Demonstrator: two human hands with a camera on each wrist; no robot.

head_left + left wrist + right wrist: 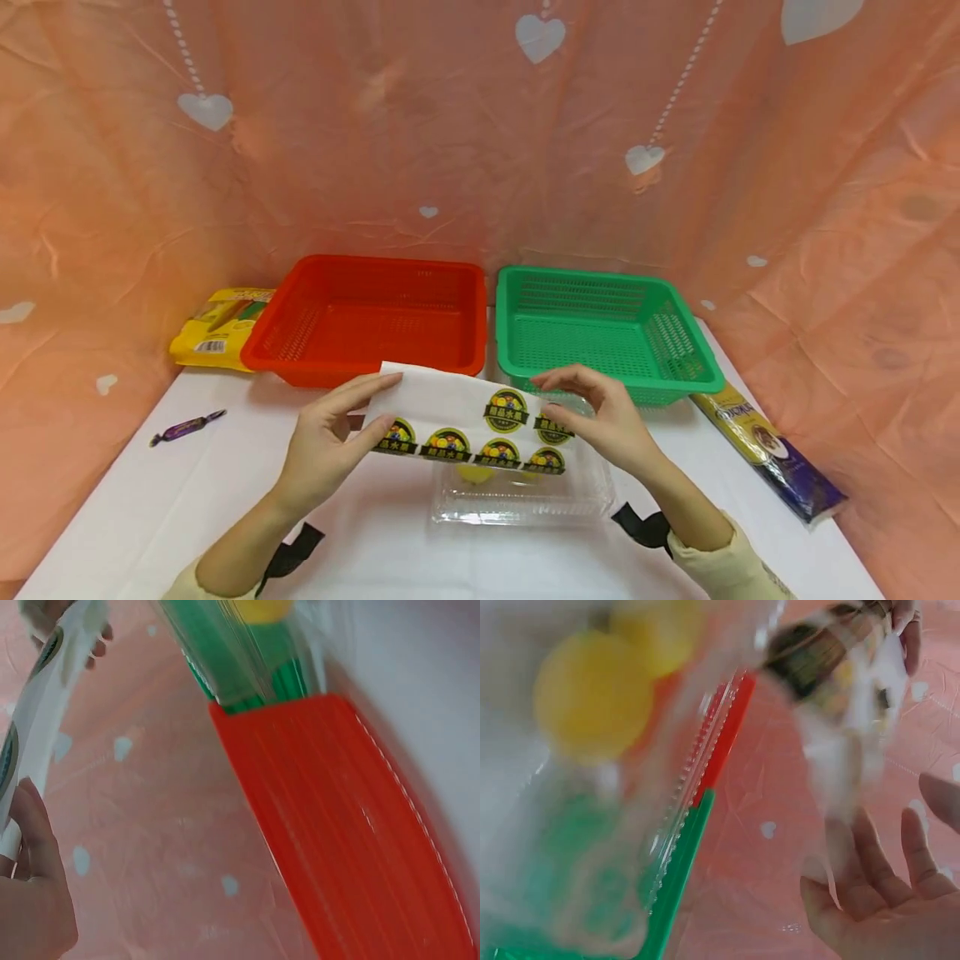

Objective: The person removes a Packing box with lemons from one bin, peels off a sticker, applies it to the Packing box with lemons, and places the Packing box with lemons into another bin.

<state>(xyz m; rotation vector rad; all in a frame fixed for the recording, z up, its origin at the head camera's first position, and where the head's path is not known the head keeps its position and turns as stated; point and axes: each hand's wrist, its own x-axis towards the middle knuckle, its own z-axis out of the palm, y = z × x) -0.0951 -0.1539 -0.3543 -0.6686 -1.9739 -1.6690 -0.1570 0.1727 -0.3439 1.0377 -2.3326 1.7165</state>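
My left hand (326, 442) pinches the left end of a white sticker sheet (442, 392) between thumb and fingers. Round black labels with colourful fruit pictures run along its lower edge and right side. At the sheet's right end is my right hand (611, 421), thumb beside a label and index finger lifted away from it. In the right wrist view its fingers (874, 874) are spread. Beneath the sheet a clear plastic box (525, 507) stands on the table, partly hidden. Yellow round fruit (592, 697) shows through its wall.
Behind the hands stand a red basket (367, 367) and a green basket (600, 375). A yellow packet (217, 333) lies at the far left, with a purple wrapped candy (187, 427) in front. At the right lies a yellow and purple cookie packet (772, 450).
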